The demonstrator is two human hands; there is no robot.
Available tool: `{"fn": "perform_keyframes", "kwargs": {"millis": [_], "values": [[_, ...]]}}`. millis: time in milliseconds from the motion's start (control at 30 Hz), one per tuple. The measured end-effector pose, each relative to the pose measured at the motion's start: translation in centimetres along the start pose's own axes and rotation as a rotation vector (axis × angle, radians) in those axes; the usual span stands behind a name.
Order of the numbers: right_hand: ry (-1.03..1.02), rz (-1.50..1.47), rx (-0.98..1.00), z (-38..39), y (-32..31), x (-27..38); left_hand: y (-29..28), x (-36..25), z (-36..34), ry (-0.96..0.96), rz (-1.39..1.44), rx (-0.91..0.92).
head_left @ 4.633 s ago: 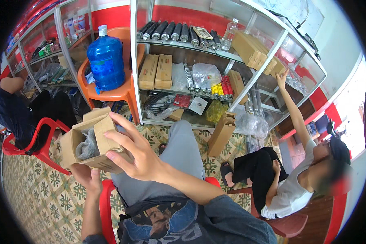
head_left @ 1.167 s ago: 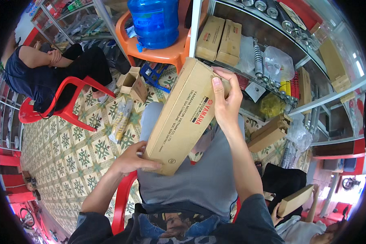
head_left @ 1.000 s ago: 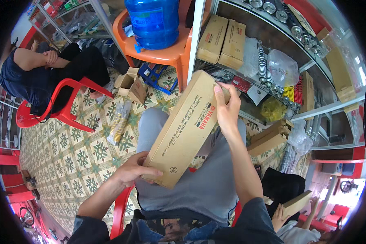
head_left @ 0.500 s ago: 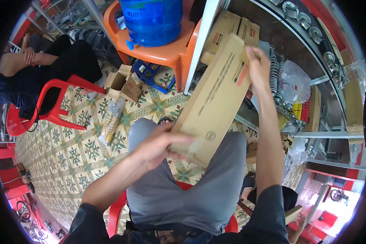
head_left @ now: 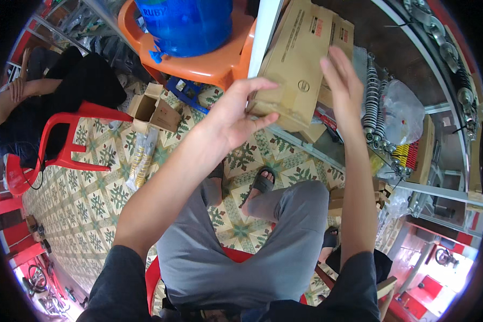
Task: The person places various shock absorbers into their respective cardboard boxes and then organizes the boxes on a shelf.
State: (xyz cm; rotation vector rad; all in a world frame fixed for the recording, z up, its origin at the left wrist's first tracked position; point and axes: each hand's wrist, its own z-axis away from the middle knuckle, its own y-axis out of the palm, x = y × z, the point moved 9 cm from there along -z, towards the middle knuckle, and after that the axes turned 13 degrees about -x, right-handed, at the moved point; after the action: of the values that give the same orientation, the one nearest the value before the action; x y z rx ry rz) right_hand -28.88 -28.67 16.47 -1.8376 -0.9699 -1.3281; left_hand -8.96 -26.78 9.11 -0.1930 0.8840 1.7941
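Observation:
A long brown cardboard box (head_left: 290, 67) reaches into the display cabinet, its near end tilted toward me. At that near end, my left hand (head_left: 236, 110) grips the lower left corner between fingers and thumb. My right hand (head_left: 342, 80) is by the box's right side with fingers stretched out; it is slightly blurred, and whether it touches the cardboard is unclear. Another cardboard box (head_left: 342, 37) stands close against the far right side of the held one, inside the cabinet.
Spring shock absorbers (head_left: 371, 102) and a clear plastic bag (head_left: 402, 115) lie right of the boxes. An orange chair (head_left: 212, 70) bears a blue water jug (head_left: 188, 27). On the tiled floor are an open carton (head_left: 155, 112) and a wrapped yellow spring (head_left: 142, 161). A person sits on a red chair (head_left: 64, 126).
The long box has moved from above my lap forward into the cabinet. My left hand followed it forward; my right hand has loosened from its far end and its fingers are now stretched.

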Motion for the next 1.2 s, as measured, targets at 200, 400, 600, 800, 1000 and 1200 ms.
{"fn": "perform_keyframes", "kwargs": {"millis": [200,400,600,800,1000,1200], "values": [[-0.166,0.201,0.078,8.8,-0.5,-0.1,2.3,-1.4,-2.2,0.067,0.051,0.038],[-0.25,0.357,-0.051,5.6,-0.6,-1.9,3.3,-2.9,-2.3,0.191,0.095,0.026],[-0.339,0.424,-0.092,1.3,0.2,-3.2,-0.2,-1.5,-1.3,0.237,0.047,-0.045],[-0.202,0.509,-0.083,-0.7,0.8,-3.9,-9.4,-1.0,2.1,0.184,-0.002,-0.141],[-0.331,0.538,-0.104,2.9,-1.1,-2.0,-23.9,-1.3,6.4,0.332,-0.048,-0.24],[-0.097,0.548,0.039,12.7,-4.1,-3.4,-41.2,5.0,10.7,0.282,-0.162,-0.722]]}}
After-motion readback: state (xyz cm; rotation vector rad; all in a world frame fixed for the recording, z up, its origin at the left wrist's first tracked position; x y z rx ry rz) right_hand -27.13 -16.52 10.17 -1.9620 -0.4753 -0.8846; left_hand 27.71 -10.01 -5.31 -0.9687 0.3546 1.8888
